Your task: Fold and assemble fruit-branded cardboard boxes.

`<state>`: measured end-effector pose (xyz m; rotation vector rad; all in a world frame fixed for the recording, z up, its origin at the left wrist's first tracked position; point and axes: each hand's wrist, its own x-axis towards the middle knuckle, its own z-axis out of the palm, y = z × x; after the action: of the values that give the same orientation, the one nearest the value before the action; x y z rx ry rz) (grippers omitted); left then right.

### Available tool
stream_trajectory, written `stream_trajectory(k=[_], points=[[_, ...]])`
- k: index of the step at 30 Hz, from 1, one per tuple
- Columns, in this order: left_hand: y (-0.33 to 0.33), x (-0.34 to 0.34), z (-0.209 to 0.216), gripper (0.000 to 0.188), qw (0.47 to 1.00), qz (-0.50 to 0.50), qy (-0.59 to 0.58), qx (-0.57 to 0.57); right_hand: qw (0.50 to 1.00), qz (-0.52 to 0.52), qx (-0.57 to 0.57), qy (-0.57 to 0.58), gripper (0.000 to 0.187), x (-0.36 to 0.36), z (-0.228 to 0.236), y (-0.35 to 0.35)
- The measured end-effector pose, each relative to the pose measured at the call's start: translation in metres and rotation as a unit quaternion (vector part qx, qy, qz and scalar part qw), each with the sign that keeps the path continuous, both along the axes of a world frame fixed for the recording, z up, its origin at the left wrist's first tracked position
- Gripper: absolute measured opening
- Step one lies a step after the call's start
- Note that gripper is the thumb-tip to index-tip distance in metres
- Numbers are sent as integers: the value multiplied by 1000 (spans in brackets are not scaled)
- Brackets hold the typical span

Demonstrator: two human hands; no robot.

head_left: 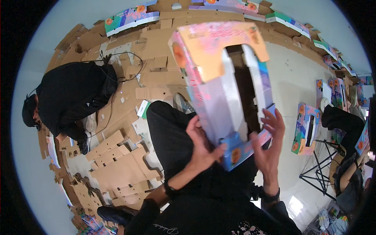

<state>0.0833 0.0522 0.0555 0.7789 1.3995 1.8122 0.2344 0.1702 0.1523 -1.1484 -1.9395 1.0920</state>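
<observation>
A printed cardboard carton (213,96) in pink, orange, purple and blue is held up tilted in front of me. A long dark opening runs down its face between white flaps. My left hand (201,147) grips the near left corner, its thumb lying over the blue end. At the near right edge, my right hand (268,145) has its fingers bent against the side and its thumb by the end panel. The far end of the carton is slightly blurred and touches neither hand.
Flattened brown cardboard (125,168) covers the floor at left. A person in black (78,94) crouches there beside a dark cable (131,53). At right stand another printed carton (303,129), a folding stool (319,172) and a seated person (344,125). More cartons (131,19) line the walls.
</observation>
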Motion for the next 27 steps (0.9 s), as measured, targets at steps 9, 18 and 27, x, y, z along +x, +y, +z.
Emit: stream_trajectory(k=[9, 18, 27], points=[[45, 46, 19, 88, 988, -124, 88, 39, 989, -73, 87, -96, 96, 25, -19, 31], [-60, -88, -50, 26, 970, -18, 133, -203, 956, -244, 60, -154, 82, 236, -112, 91], [-97, -119, -68, 13, 957, 98, 142, -234, 771, -288, 282, -493, 83, 378, -110, 171]])
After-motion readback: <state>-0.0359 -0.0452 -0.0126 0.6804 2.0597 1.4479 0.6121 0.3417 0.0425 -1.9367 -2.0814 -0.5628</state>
